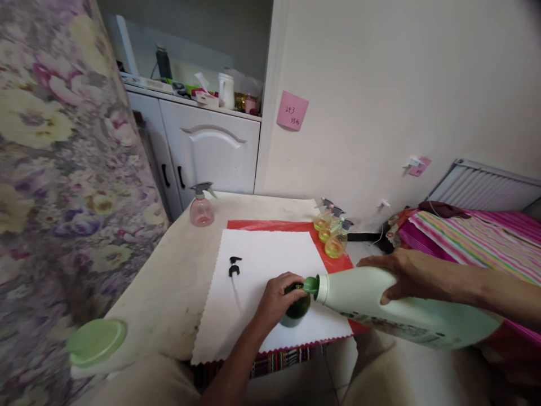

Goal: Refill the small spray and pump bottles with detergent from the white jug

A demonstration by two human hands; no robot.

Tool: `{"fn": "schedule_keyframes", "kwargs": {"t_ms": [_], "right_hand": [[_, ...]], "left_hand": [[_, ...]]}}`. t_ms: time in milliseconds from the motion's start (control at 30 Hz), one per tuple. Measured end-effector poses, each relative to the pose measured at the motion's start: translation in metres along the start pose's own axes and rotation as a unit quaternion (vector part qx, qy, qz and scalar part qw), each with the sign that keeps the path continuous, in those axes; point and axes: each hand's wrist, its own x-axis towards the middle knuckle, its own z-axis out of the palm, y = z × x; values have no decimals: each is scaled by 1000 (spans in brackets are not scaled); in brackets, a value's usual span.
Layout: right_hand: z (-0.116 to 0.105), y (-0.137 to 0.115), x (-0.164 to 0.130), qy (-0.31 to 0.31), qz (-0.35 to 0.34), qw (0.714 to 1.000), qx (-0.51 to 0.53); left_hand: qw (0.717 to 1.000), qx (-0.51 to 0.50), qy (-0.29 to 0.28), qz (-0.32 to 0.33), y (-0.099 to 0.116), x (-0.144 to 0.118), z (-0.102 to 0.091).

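My left hand (pixel 276 301) is closed around the neck of a dark green bottle (pixel 297 313) standing on a white sheet (pixel 262 248). In my right hand (pixel 406 276) is a large pale green jug (pixel 372 301), tipped with its green spout over the bottle's mouth. My right fingers wrap round the jug's upper side. Whether liquid flows cannot be made out. A black pump head (pixel 234 267) with a clear tube lies on the sheet to the left of the bottle.
A pink spray bottle (pixel 202 206) stands at the table's back left. Several yellow spray bottles (pixel 336 241) stand at the right edge on a red sheet (pixel 270 225). A green lid (pixel 96 341) sits front left. A striped bed (pixel 465 237) is at right.
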Motion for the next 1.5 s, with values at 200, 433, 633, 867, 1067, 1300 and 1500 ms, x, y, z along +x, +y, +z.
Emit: {"fn": "schedule_keyframes", "kwargs": {"t_ms": [200,433,633,867,1067,1300,1500], "right_hand": [[-2,-4,-1,0,1,1000,4],[-4,-5,0,-6,3,1000,-6],[-3,-5,-1,-10,7,1000,-1],[-3,-4,0,-16,8,1000,15],[-3,-4,0,-15,6,1000,8],[-3,-5,-2,-15,2,1000,8],[-4,-7,-1,-17,7,1000,1]], "left_hand": [[1000,5,-1,0,0,0,0],[1000,5,-1,0,0,1,0],[1000,10,2,6,-1,0,0],[1000,11,-2,5,1,0,0],[1000,8,1,1,3,0,0],[1000,7,-5,0,3,0,0],[1000,8,-1,6,2,0,0]]}}
